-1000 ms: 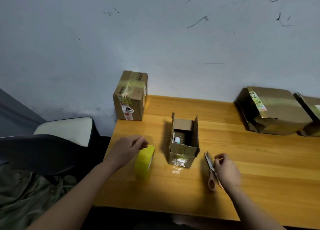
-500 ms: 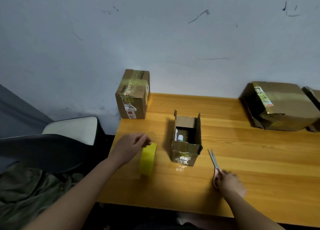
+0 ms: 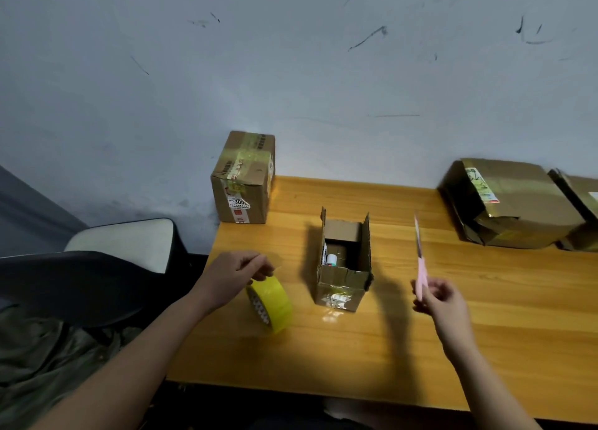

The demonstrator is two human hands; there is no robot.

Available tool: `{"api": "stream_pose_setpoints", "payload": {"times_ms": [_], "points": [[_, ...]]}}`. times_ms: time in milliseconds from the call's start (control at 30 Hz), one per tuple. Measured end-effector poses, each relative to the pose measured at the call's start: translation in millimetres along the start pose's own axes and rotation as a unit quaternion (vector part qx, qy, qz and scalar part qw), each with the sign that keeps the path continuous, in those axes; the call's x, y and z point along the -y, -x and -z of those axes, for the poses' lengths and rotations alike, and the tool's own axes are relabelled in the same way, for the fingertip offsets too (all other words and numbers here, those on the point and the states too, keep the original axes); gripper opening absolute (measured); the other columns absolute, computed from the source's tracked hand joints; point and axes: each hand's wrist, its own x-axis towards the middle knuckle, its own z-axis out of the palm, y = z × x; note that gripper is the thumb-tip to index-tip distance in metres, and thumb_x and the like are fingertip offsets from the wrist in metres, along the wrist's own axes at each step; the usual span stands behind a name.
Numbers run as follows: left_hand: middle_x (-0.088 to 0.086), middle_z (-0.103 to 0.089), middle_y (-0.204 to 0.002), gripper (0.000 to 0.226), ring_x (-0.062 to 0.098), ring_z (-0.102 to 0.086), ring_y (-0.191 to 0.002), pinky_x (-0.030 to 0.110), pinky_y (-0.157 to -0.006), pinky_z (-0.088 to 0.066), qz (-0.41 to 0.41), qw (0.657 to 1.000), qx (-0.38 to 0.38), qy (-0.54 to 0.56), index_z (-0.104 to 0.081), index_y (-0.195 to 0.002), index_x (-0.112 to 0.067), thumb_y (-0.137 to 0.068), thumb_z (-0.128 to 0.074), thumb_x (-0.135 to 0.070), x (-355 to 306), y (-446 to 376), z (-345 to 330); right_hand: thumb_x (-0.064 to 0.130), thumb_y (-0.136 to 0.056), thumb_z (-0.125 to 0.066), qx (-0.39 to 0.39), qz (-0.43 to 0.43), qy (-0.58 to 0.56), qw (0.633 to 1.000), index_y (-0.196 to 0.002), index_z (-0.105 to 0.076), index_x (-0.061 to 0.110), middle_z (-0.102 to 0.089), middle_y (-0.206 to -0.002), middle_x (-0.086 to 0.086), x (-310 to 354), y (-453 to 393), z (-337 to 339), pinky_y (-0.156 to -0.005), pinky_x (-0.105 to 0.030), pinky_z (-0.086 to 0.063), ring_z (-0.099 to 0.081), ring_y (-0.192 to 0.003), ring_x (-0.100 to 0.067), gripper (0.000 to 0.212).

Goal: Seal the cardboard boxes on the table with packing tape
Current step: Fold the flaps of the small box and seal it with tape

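Head view: right hand [image 3: 441,300] is now lifting scissors [image 3: 420,261] at 3 o'clock of open box [image 3: 344,267], left hand [image 3: 234,274] pinching tape roll [image 3: 270,301], indicating cutting is approaching.

Dim, soft focus, wide-angle bowing at edges; shadows fall leftward.

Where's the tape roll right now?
The tape roll stands on edge on the table, under the left hand, left of the open box.

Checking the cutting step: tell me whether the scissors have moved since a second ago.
Yes. The scissors are lifted off the table, held upright in the right hand.
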Motion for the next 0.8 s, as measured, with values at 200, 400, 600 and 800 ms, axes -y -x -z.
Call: {"api": "stream_pose_setpoints", "payload": {"times_ms": [200,400,600,800], "points": [[-0.005,-0.074,-0.088,0.026,0.005,-0.07,-0.081,0.025,-0.074,-0.056,-0.009,1.0,-0.005,-0.001,-0.072,-0.089,-0.022,-0.099,-0.048,-0.024,0,3,10,0.046,-0.076,-0.073,0.168,0.234,0.355,0.889,-0.087,-0.05,0.025,-0.061,-0.073,0.013,73,12,-30,-0.058,-0.031,-0.04,-0.054,-0.067,-0.012,0.033],[-0.006,-0.074,-0.088,0.025,0.003,-0.069,-0.081,0.023,-0.073,-0.056,-0.021,1.0,-0.017,-0.016,-0.072,-0.09,-0.022,-0.099,-0.048,-0.024,0,9,20,0.056,-0.076,-0.061,0.233,0.338,0.572,0.71,-0.105,-0.045,0.024,-0.055,-0.103,0.009,95,7,-62,-0.072,-0.031,-0.042,-0.048,-0.092,-0.014,0.046],[-0.006,-0.074,-0.087,0.026,0.004,-0.07,-0.081,0.022,-0.072,-0.055,-0.028,0.999,-0.035,-0.007,-0.073,-0.09,-0.019,-0.099,-0.048,-0.022,-2,12,26,0.056,-0.076,-0.06,0.286,0.375,0.587,0.658,-0.098,-0.041,0.022,-0.055,-0.101,0.004,96,10,-102,-0.069,-0.028,-0.029,-0.04,-0.087,-0.015,0.045],[-0.006,-0.074,-0.087,0.025,0.002,-0.069,-0.081,0.019,-0.073,-0.055,-0.038,0.999,-0.035,-0.008,-0.073,-0.091,-0.018,-0.099,-0.049,-0.021,-4,15,26,0.065,-0.074,-0.064,0.317,0.373,0.559,0.669,-0.093,-0.042,0.023,-0.055,-0.094,0.005,82,8,-124,-0.067,-0.029,-0.033,-0.048,-0.088,-0.018,0.051]]}}
